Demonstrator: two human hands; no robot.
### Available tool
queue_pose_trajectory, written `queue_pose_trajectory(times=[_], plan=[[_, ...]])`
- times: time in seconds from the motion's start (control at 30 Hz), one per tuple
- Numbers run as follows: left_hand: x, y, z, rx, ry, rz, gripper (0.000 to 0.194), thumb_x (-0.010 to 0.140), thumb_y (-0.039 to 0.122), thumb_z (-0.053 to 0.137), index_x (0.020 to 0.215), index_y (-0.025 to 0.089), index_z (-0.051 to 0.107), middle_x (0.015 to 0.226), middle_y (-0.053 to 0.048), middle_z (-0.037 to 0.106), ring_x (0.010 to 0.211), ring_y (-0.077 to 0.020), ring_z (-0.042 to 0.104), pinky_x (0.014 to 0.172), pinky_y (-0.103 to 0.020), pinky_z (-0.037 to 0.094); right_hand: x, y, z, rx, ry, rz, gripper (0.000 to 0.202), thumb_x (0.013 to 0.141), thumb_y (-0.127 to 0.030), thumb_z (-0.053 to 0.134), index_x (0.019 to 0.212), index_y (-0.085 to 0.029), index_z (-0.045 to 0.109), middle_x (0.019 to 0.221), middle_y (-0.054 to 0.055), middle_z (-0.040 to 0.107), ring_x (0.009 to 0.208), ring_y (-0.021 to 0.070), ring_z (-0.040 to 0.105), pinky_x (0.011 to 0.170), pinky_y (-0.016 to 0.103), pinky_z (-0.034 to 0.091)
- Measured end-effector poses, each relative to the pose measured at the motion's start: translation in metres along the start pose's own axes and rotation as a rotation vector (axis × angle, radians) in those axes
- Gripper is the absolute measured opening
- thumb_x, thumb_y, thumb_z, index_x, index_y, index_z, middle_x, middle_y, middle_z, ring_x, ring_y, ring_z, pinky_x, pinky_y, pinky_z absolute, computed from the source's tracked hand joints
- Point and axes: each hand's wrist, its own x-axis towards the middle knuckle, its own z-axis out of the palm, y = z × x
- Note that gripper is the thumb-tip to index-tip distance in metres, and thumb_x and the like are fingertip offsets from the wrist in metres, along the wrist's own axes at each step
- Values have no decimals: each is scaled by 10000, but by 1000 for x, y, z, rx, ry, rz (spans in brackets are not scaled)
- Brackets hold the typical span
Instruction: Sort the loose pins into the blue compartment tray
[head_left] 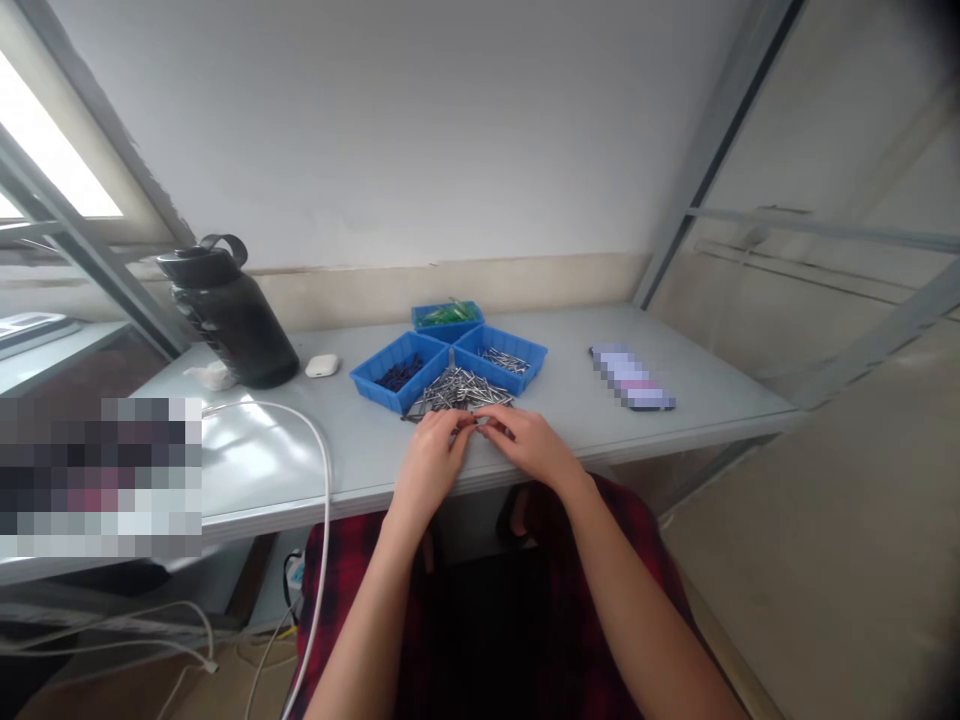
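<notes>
My left hand [441, 447] and my right hand [526, 440] meet fingertip to fingertip near the table's front edge. Their fingers are pinched together around something too small to make out. Just beyond them lies a pile of thin metal rods [466, 388]. A blue bin on the left [379, 390] has small dark pieces [401, 373] in it. Silvery pins [504, 360] lie in the right blue bin [534, 366]. Behind these, a third blue bin [427, 325] contains green pieces [448, 313].
A large dark bottle [236, 325] and a white earbud case [322, 366] stand at the left. A phone [634, 378] lies at the right. One white cable [328, 480] hangs over the front edge. Metal frame posts [705, 165] rise beside the table [585, 425].
</notes>
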Motion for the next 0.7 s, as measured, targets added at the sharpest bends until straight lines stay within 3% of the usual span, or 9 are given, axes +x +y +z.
queue_pose_trajectory(times=[0.17, 0.43, 0.7], plan=[[1, 1, -1, -74, 1, -59, 117, 895, 229, 508, 963, 212, 602, 906, -21, 663, 877, -186, 588, 821, -312, 458, 1, 3, 1, -6, 9, -8, 257, 948, -279, 431, 1139, -259, 602, 1160, 24, 665, 1047, 182, 618, 909, 323, 460], [0, 5, -3, -61, 13, -66, 161, 905, 304, 497, 952, 200, 610, 883, -31, 656, 837, -180, 589, 790, -310, 462, 1, 0, 0, 43, 37, 42, 247, 950, -273, 414, 1116, -249, 596, 1076, 27, 686, 967, 181, 637, 842, 306, 470], [1, 4, -2, -27, 20, -44, 150, 892, 253, 493, 883, 194, 631, 842, -40, 655, 817, -188, 584, 760, -320, 457, 3, 2, 2, 56, 69, 124, 232, 941, -277, 419, 1095, -252, 591, 1020, 31, 694, 902, 192, 645, 779, 300, 464]])
